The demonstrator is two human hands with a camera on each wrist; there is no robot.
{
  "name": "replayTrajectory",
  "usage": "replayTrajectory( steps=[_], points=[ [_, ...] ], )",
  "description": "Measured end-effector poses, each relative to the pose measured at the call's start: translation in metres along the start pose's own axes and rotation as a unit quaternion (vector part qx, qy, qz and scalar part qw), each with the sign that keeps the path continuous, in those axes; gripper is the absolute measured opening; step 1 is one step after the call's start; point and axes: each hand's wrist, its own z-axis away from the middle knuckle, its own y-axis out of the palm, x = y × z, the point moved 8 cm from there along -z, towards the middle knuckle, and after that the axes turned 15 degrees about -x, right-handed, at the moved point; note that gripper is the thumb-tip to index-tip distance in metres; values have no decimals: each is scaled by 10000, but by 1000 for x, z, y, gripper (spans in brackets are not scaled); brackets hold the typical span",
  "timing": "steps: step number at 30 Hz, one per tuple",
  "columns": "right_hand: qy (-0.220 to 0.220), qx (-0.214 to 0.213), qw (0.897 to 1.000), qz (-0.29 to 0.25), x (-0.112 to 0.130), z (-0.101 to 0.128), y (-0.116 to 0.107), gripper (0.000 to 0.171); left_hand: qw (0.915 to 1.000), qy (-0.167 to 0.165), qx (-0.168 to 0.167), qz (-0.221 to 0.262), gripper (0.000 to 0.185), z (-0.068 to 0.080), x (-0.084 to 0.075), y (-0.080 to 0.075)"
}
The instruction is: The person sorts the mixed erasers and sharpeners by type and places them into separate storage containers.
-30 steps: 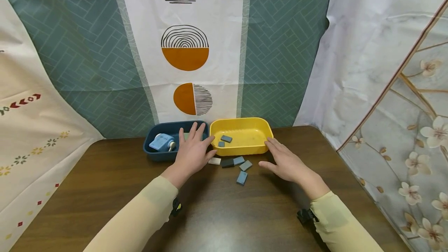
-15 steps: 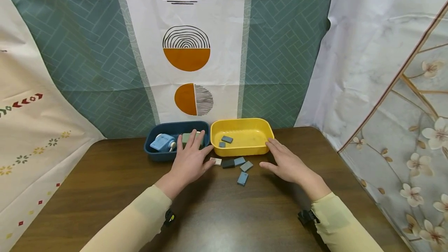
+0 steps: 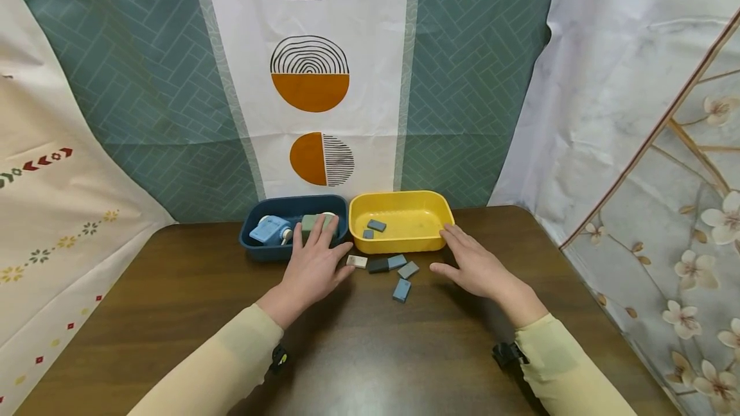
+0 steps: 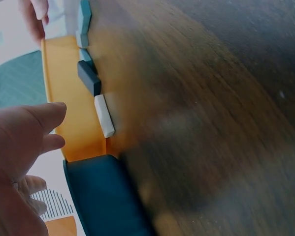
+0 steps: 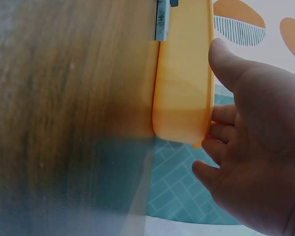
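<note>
My left hand (image 3: pixel 312 268) hovers at the front of a dark blue bin (image 3: pixel 259 253), its fingers spread and extended over the rim. A light blue bottle (image 3: pixel 270 230) lies in that bin beside a green block (image 3: pixel 309 226), which the fingers partly hide. My right hand (image 3: pixel 476 265) is at the right front corner of a yellow bin (image 3: pixel 399 246); its fingertips reach the rim, and contact is hard to judge. Two small blue-grey blocks (image 3: pixel 377 225) lie inside the yellow bin. Neither hand holds anything.
In front of the yellow bin lie a white block (image 3: pixel 357 262), a dark block (image 3: pixel 378 266), a blue block (image 3: pixel 397 261), a grey-green block (image 3: pixel 408 269) and a nearer blue block (image 3: pixel 401 290). Both bins stand side by side at the back of the brown table (image 3: pixel 358 345), against a hanging curtain.
My left hand has drawn back slightly towards me and left, uncovering more of the green block. The right hand stays by the yellow bin. The head view has tilted slightly.
</note>
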Motion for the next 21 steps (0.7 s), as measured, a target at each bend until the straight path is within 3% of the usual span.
replayTrajectory(
  steps=[13,21],
  points=[
    [17,20,10000,-27,1,-3,-2,90,9993,157,121,-313,49,-13,0,15],
    [-38,8,10000,25,1,-1,-1,89,9989,37,318,-336,41,-14,-3,21]
  ],
)
